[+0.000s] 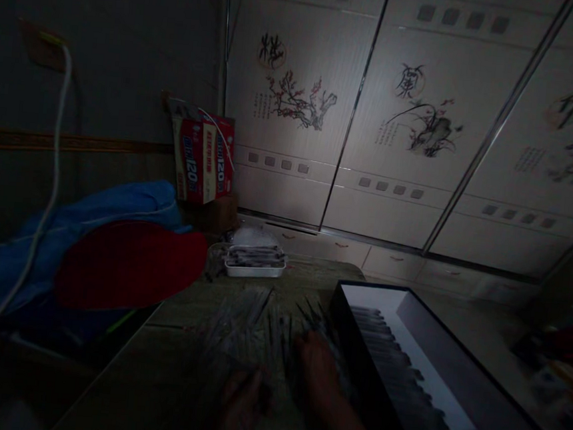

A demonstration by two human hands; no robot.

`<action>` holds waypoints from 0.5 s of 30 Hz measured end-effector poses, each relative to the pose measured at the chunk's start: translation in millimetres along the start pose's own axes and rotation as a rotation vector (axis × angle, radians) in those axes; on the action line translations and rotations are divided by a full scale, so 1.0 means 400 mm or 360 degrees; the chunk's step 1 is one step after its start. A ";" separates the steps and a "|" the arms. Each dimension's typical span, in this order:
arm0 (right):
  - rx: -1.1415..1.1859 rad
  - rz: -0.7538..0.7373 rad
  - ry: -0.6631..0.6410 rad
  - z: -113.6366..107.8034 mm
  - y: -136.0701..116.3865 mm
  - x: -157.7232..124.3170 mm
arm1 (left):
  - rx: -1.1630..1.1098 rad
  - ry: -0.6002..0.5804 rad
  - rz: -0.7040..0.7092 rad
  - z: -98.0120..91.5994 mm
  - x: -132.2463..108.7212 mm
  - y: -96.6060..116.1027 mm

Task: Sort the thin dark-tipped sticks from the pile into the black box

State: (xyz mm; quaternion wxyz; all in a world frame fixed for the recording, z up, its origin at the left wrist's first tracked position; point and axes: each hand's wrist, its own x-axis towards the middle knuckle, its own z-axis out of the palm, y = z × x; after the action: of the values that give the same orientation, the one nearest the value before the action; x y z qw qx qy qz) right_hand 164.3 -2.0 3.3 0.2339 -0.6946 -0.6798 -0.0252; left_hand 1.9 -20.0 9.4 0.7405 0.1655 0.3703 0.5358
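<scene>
The picture is dark. My left hand (243, 398) is low over the table (163, 358), its fingers curled round something dark that I cannot make out. To its right, my right hand (316, 361) reaches onto several thin dark sticks (315, 314) beside the box; its fingertips are too dim to read. More slim items in clear wrappers (253, 306) lie spread in front of both hands. The black-rimmed box (435, 355), white inside, stands at the right with a row of dark wrapped bundles (394, 365) in it.
A white tray of dark sticks (256, 262) stands at the table's far side. Left are a red round cushion (131, 265), blue cloth (117, 203) and a white cable (57, 155). Red packages (205, 161) stand behind, near a wardrobe with sliding doors (300, 62).
</scene>
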 end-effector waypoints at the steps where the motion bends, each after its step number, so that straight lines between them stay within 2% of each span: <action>1: 0.0006 0.0012 -0.0017 0.004 -0.002 0.008 | -0.0008 -0.0021 0.0001 -0.004 0.004 -0.002; 5: 0.0105 0.0038 -0.0038 -0.001 -0.008 0.018 | 0.0021 -0.0087 0.0059 -0.015 0.006 -0.003; 9: 0.0297 0.0043 0.0029 -0.026 -0.016 -0.013 | 0.0022 -0.0011 0.0092 -0.013 0.001 0.003; 11: 0.0550 0.0109 0.0125 -0.035 -0.027 -0.047 | 0.0052 -0.0012 0.0112 -0.012 0.002 0.006; 15: 0.1300 0.0367 0.0367 -0.032 -0.070 -0.123 | 0.0145 -0.0007 0.0168 -0.023 0.012 0.002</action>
State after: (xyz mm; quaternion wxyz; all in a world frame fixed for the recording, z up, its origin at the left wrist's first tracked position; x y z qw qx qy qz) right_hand 137.5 -53.4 5.4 0.5649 -0.6092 -0.5215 0.1944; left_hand -4.5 -16.7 2.1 0.7037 0.2195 0.3834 0.5565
